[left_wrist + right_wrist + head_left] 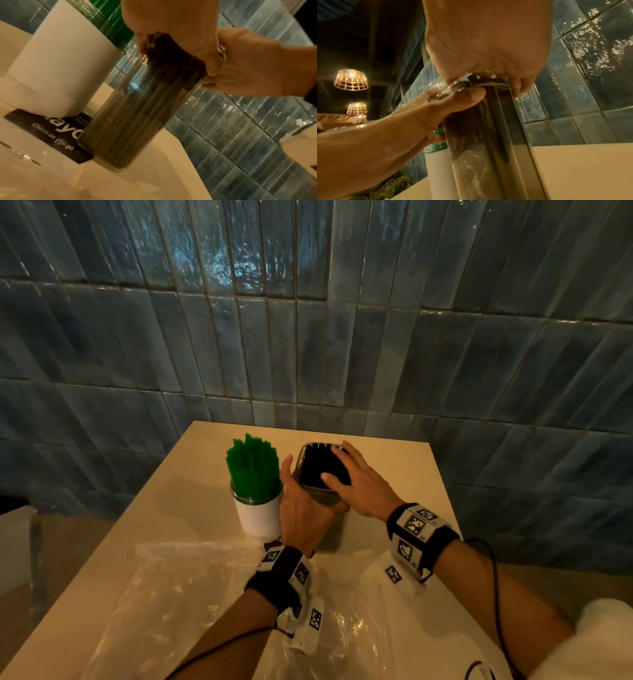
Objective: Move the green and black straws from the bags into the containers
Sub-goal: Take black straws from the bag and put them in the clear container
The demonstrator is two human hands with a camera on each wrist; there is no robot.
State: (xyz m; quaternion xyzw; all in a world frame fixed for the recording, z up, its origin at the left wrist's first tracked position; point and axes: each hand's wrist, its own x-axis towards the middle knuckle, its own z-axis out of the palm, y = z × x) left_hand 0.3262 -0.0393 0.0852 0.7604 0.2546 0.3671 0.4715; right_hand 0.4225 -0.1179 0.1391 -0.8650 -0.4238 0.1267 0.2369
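Note:
Green straws (pixel 253 470) stand bunched in a white-labelled jar (pixel 260 515) on the table. Right of it is a clear container (pixel 322 494) full of black straws (pixel 317 465). My left hand (pixel 301 508) grips this container from its near left side, thumb on the glass. My right hand (pixel 358 479) lies flat over the tops of the black straws, with its fingertips reaching the far rim. In the left wrist view the container (pixel 130 108) leans, with my left hand (pixel 171 27) round its upper part. The right wrist view shows my right hand (pixel 488 40) capping the container (pixel 488 135).
Two limp clear plastic bags (pixel 178 594) (pixel 346 631) lie on the near part of the white table (pixel 394 474). A black sticker (pixel 51 129) sits under the jars. Blue tiled wall (pixel 308 337) stands right behind the table's far edge. The table's left and right edges are close.

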